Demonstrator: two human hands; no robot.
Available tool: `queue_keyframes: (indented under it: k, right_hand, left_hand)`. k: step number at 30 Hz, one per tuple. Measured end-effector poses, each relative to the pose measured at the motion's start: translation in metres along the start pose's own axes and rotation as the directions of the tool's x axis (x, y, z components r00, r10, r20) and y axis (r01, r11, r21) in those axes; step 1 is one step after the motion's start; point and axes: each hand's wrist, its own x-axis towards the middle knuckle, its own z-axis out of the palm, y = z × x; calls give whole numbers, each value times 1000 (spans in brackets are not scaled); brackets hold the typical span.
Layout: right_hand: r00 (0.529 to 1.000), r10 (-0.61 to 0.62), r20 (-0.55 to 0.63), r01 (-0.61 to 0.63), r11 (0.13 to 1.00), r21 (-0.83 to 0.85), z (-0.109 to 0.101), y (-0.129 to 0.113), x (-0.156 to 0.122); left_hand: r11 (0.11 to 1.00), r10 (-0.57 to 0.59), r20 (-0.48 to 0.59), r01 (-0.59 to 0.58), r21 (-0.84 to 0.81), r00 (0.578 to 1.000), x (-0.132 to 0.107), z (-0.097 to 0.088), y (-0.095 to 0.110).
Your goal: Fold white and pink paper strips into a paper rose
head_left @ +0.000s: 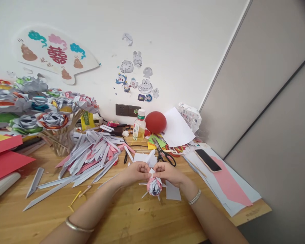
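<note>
A folded paper flower (154,186) in pink and white lies low in the middle of the view, layered petals round a dark centre. On its far edge, my left hand (140,170) and my right hand (167,172) meet, thumbs and fingers pinching a white petal between them. Thin strips stick out from under the flower. Just beyond my fingers are white paper pieces (141,157) and black-handled scissors (165,156). A small white sheet (173,191) lies beside the flower, below my right hand.
Folded paper strips (91,152) are heaped at left. Behind them, paper flowers (53,120) stand on sticks. A drink bottle (139,127), a red balloon (156,122) and a loose white sheet (177,127) are at the back. A phone (207,160) rests on papers at right, near the grey panel.
</note>
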Motion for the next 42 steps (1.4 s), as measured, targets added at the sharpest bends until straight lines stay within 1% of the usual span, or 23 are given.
queue_keyframes:
  k: [1,3,7,9,12,15,19,22,23,24,26,27,29,31,32,33,34,36,38,40,42]
  right_hand:
    - [1000,-9,6,9,1000,-21,0,1,1]
    - [1000,-21,17,22,998,-65,0,2,2]
    - [1000,-16,23,18,991,-130,-2,3,2]
    - [1000,-13,24,17,988,-156,-3,3,2]
    - [999,-17,37,24,980,-196,-4,3,2]
    - [998,-55,32,61,964,-260,-4,2,1]
    - [990,-137,-21,115,896,-430,-1,-2,-3]
    - [978,-196,-74,142,881,-452,3,-7,-5]
    - [973,-212,-91,152,886,-439,4,-8,-6]
    - [966,-231,-111,165,891,-423,5,-10,-6]
    - [941,-283,-188,193,901,-389,6,-11,-4]
    - [918,-309,-249,207,908,-365,7,-10,-2]
    - [852,-344,-395,233,924,-302,7,-6,3]
    - [788,-348,-508,255,935,-246,8,-1,7]
    - [773,-345,-532,265,938,-223,9,1,9]
    - [773,-338,-537,273,941,-199,10,3,11]
    - [785,-329,-524,280,944,-173,11,5,12]
    - [826,-311,-470,295,949,-109,12,6,12]
    - [858,-294,-421,297,953,-61,12,5,12]
    - [863,-295,-411,289,954,-79,10,5,11]
    - [856,-309,-414,273,951,-144,8,6,11]
  left_hand:
    - [1000,-18,22,18,-8,1000,1,-1,-3]
    - [999,-44,25,44,12,999,3,-1,-7]
    - [992,-80,-38,84,95,996,0,2,-3]
    - [987,-77,-63,85,138,995,-2,3,0]
    - [968,-52,-90,72,238,995,-3,4,0]
    - [942,-8,-102,42,333,995,-4,6,-1]
    - [892,107,-130,-37,451,986,-6,11,4]
    - [872,151,-185,-42,488,971,-7,12,10]
    - [890,151,-198,-47,453,968,-6,11,12]
    - [924,136,-208,-49,379,968,-5,9,13]
    - [989,71,-234,-38,142,970,-3,4,12]
    - [1000,30,-252,-28,10,967,-2,2,11]
    - [983,-30,-277,-21,-181,960,-1,0,7]
    - [964,-58,-240,-9,-266,969,-1,3,4]
    - [956,-62,-213,-4,-293,975,-1,5,2]
    - [946,-61,-191,-5,-325,980,-1,8,1]
    - [938,-51,-179,-14,-345,983,0,10,-1]
    - [929,-18,-198,-57,-366,980,1,13,-1]
    - [935,17,-237,-99,-340,971,3,13,-1]
    - [950,42,-256,-118,-290,966,5,12,1]
    - [968,64,-261,-123,-217,963,6,11,2]
